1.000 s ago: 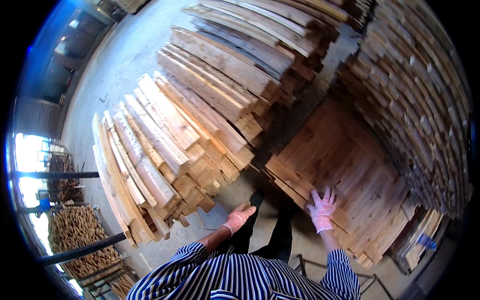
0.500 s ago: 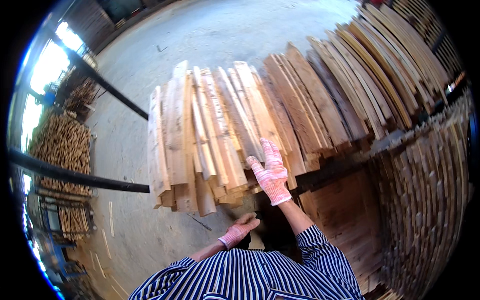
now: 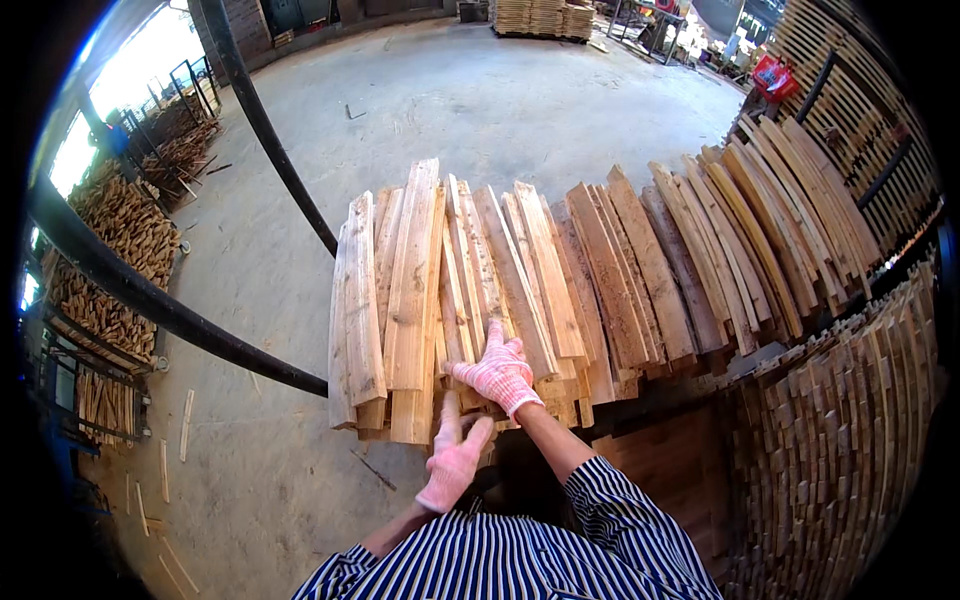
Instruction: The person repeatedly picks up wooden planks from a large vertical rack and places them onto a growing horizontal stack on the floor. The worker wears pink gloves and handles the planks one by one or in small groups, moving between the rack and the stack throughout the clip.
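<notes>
A row of rough wooden boards point(image 3: 412, 300) lies side by side in front of me, their near ends uneven. My right hand point(image 3: 500, 375), in a pink-and-white knitted glove, rests on top of the boards close to their near ends. Its thumb and index finger are spread apart over the wood. Lower and to the left is my left hand point(image 3: 455, 462), gloved the same way. It is open just below the near board ends, with thumb and fingers apart; a fingertip reaches up to the end of a board, and whether it touches I cannot tell.
Black metal bars point(image 3: 180, 310) reach in from the left to the board row. On the right stands a dense stack of board ends point(image 3: 830, 430). Stacked wood point(image 3: 110, 270) lines the far left, and thin strips point(image 3: 187, 425) lie on the concrete floor point(image 3: 430, 90).
My right hand has come down and left onto the boards. The left hand has risen toward the near board ends with its fingers spreading. The view has shifted, showing more of the far floor.
</notes>
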The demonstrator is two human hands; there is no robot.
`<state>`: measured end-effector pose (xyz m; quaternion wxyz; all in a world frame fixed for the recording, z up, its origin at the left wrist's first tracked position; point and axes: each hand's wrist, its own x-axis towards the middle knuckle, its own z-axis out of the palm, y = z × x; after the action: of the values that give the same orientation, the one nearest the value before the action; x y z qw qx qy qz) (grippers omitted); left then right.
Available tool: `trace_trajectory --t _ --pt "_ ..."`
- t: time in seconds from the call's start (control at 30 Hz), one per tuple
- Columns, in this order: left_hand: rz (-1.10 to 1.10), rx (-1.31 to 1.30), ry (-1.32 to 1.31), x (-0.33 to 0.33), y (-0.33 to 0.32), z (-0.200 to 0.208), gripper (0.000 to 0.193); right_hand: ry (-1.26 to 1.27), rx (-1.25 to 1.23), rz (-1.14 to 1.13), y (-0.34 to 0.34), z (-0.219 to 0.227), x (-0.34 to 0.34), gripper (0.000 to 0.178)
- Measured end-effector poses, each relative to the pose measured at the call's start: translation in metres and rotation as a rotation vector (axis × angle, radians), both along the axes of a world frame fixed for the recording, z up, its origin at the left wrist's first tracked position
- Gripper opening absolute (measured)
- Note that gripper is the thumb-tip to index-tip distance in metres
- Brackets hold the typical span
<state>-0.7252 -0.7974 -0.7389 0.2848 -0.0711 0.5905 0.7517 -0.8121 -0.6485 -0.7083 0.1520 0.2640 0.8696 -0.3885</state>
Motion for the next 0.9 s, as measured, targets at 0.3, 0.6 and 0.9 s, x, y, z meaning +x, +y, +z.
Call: trace_trajectory --t 0.3,0.6,0.9 --pt "-0.294 -0.242 0.283 0.002 0.052 -0.055 0.111 0.017 0.084 -0.069 0.031 0.008 -0.007 0.129" --pt "0.063 -0.032 0.594 -0.009 0.025 -0.030 0.089 0.040 0.204 0.121 -0.003 0.058 0.000 0.124" --pt "-0.036 -0.279 0.066 -0.035 0.045 -0.048 0.104 -0.050 0.054 -0.125 0.026 0.004 -0.012 0.131"
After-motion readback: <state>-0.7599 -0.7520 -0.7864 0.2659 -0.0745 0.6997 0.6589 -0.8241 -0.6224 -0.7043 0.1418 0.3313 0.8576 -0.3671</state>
